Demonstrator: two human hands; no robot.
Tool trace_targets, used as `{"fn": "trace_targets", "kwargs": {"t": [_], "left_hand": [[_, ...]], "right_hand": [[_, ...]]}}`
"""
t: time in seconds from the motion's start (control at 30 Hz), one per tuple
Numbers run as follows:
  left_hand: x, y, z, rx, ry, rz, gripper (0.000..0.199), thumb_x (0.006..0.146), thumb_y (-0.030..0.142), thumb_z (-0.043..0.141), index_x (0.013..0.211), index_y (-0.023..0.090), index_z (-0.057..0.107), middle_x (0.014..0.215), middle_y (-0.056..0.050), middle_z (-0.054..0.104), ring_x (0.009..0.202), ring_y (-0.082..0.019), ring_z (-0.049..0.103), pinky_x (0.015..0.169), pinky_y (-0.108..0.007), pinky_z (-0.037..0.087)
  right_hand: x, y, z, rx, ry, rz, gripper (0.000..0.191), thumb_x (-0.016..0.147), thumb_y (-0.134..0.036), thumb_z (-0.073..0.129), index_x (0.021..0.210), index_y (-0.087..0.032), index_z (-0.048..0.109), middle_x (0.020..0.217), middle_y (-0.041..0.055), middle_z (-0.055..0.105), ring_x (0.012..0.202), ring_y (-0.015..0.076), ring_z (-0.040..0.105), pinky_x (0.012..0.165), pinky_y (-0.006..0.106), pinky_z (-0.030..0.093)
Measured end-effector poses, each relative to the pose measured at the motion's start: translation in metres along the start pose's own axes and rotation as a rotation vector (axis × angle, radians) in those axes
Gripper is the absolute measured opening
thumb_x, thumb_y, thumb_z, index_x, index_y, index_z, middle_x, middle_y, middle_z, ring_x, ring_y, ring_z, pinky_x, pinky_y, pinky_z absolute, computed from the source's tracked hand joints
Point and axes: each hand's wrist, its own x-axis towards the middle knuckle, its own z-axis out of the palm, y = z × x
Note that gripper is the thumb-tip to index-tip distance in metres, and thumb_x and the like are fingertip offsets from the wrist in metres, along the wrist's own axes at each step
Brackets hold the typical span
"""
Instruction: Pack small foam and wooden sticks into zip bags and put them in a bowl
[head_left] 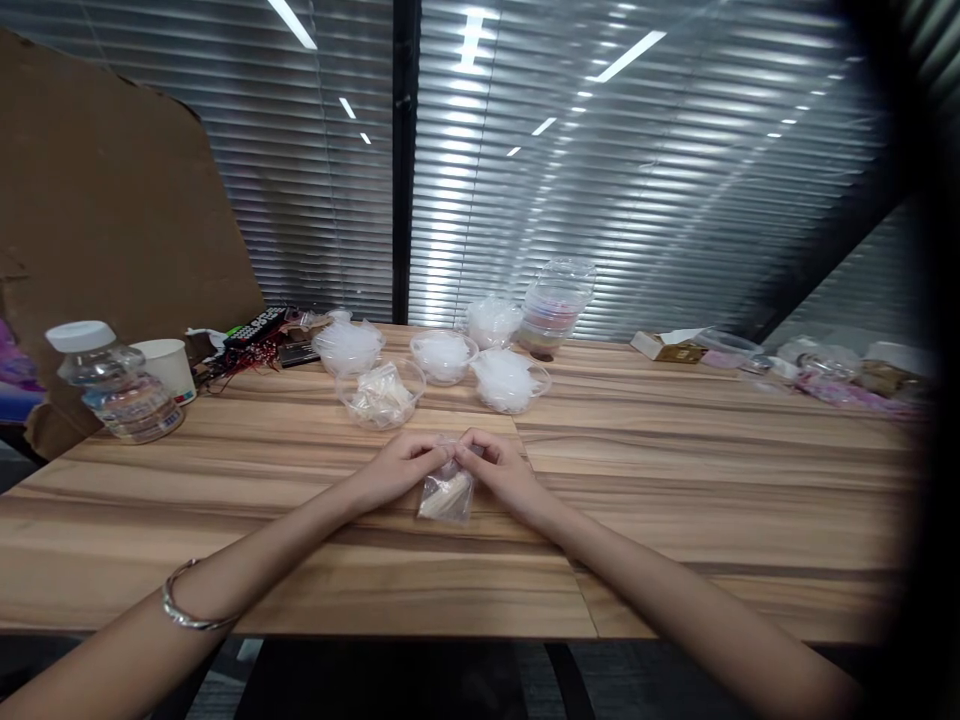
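Both my hands meet over the middle of the table at the top of a small clear plastic bag (pixel 448 495). Pale thin sticks show inside the bag. My left hand (pixel 401 466) pinches the bag's upper edge from the left, and my right hand (pixel 499 470) pinches it from the right, thumbs nearly touching. Just beyond my left hand stands a clear plastic bowl (pixel 345 405) heaped with similar small bags of pale pieces (pixel 383 394). Another bowl (pixel 510 382), with whitish plastic bags in it, stands behind my right hand.
More bowls of white bags (pixel 348 345) and a stack of clear containers (pixel 556 305) line the back. At left are a bottle (pixel 120 390), a paper cup (pixel 166 368) and tangled electronics (pixel 255 335). A small cardboard box (pixel 667 347) and packaging (pixel 825 370) lie right.
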Motion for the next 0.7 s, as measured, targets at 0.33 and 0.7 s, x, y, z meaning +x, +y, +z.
{"fn": "trace_targets", "kwargs": {"t": [0.33, 0.7], "left_hand": [[0.004, -0.01, -0.004, 0.022, 0.199, -0.009, 0.034, 0.086, 0.042, 0.044, 0.076, 0.013, 0.058, 0.073, -0.002, 0.056, 0.07, -0.015, 0.048, 0.066, -0.024, 0.038], [0.004, -0.011, -0.003, 0.049, 0.155, 0.003, 0.038, 0.088, 0.046, 0.04, 0.067, 0.015, 0.049, 0.066, 0.0, 0.048, 0.063, -0.013, 0.044, 0.061, -0.024, 0.035]], "right_hand": [[0.005, 0.016, 0.0, 0.291, 0.115, 0.131, 0.025, 0.079, -0.041, 0.062, 0.077, -0.016, 0.058, 0.075, 0.002, 0.056, 0.071, 0.0141, 0.05, 0.067, 0.026, 0.04], [0.005, 0.014, -0.002, 0.129, 0.155, 0.045, 0.027, 0.08, -0.043, 0.059, 0.072, -0.018, 0.054, 0.07, -0.0004, 0.052, 0.068, 0.0129, 0.047, 0.065, 0.025, 0.038]]}}
